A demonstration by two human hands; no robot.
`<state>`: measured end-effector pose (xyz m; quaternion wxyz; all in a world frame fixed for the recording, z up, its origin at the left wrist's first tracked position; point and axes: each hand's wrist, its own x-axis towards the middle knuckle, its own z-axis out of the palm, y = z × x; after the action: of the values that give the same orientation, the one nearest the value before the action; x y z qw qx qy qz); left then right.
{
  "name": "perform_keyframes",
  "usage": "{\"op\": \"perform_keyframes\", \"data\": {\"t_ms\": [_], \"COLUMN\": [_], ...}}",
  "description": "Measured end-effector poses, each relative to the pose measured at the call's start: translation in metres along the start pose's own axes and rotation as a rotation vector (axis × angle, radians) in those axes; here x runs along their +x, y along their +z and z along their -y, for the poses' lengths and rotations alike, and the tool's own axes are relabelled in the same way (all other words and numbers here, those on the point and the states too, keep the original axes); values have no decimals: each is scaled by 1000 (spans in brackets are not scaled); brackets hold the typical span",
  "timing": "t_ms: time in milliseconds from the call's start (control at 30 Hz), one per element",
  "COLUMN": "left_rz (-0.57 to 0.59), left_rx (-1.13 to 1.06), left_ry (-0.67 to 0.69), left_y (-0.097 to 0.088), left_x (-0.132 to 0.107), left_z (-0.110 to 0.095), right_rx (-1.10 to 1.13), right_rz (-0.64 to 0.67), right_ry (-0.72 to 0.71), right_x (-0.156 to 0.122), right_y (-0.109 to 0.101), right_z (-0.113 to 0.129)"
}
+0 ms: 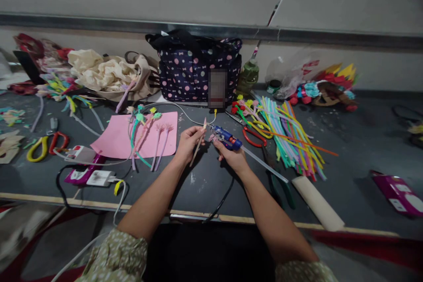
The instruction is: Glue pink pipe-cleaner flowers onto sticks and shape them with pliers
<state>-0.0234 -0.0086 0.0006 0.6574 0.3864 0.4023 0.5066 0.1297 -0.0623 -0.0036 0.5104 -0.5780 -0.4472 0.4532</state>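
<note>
My left hand (188, 142) pinches a thin stick (199, 146) with a small pale tip, held upright over the dark table (346, 172). My right hand (231, 155) grips a blue glue gun (228, 138) whose nozzle points left at the stick's upper end. A clear glue stick (264, 165) juts out of the gun's back toward the right, and its black cord (222, 200) runs down over the table's front edge. Finished stem-like pieces (145, 134) lie on a pink sheet (122, 141) to the left.
A dotted navy bag (194, 70) stands at the back. Coloured pipe cleaners (291, 134) and red-handled scissors (253, 136) lie right of my hands. A power strip (87, 174), yellow and red scissors (48, 145), a cardboard tube (317, 202) and green pliers (280, 187) lie near the front.
</note>
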Motion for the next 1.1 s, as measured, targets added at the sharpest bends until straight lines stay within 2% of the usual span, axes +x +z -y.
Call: {"op": "perform_keyframes", "data": {"t_ms": [400,567,633,767,900,1000,1100], "left_rz": [8,4,4,3,1,1,-4], "left_rx": [14,27,26,-2,-45,-59,-70], "left_ry": [12,28,27,-7,-47,-55,-57], "left_y": [0,0,-1,-2,-2,-3,-3], "left_x": [0,0,0,2,3,3,3], "left_z": [-1,-1,-1,0,0,0,0], "right_rx": [21,-68,-93,-45,12,-129,-419], "right_rz": [12,15,-30,-201,-280,-288,-198], "right_ry": [-10,-10,-15,-40,-28,-50,-128], "right_x": [-2,1,3,11,20,22,18], "right_y": [1,-1,-2,-8,-16,-19,-17], "right_z": [5,5,3,-3,-9,-9,-8]}}
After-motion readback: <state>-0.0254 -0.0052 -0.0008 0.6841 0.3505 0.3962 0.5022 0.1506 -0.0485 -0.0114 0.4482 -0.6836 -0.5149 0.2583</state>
